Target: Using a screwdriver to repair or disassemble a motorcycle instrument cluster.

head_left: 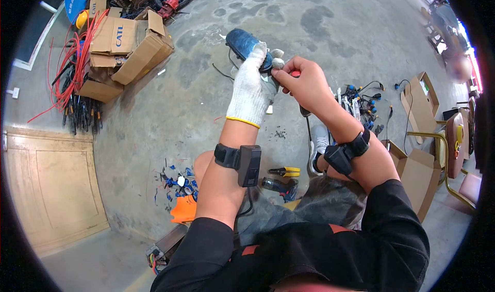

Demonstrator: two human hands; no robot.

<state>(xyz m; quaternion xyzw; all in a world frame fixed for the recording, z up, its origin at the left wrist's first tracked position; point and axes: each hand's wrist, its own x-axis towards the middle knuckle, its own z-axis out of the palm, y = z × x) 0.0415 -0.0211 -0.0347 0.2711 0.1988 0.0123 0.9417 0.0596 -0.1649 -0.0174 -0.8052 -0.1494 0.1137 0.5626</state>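
Note:
My left hand (248,88), in a white knitted glove with a yellow cuff edge, grips a dark blue, rounded oblong housing (240,41) above the floor. Its thumb lies along the housing and gloved fingertips show at the far side. A dark cable (223,72) hangs beside the housing. Close against the glove, my bare right hand (309,83) has its fingers pinched together on a small red-and-black thing (295,74); its kind is mostly hidden. Under that hand a black part (304,111) shows, with a cable running down from it.
Yellow-handled wire strippers (284,172) and a cordless power tool (280,187) lie near my legs. Blue scraps (178,182) and an orange piece (184,210) are left. Cartons (124,47) with red cable stand far left; connectors (363,103), an open carton (420,103) and chairs are right.

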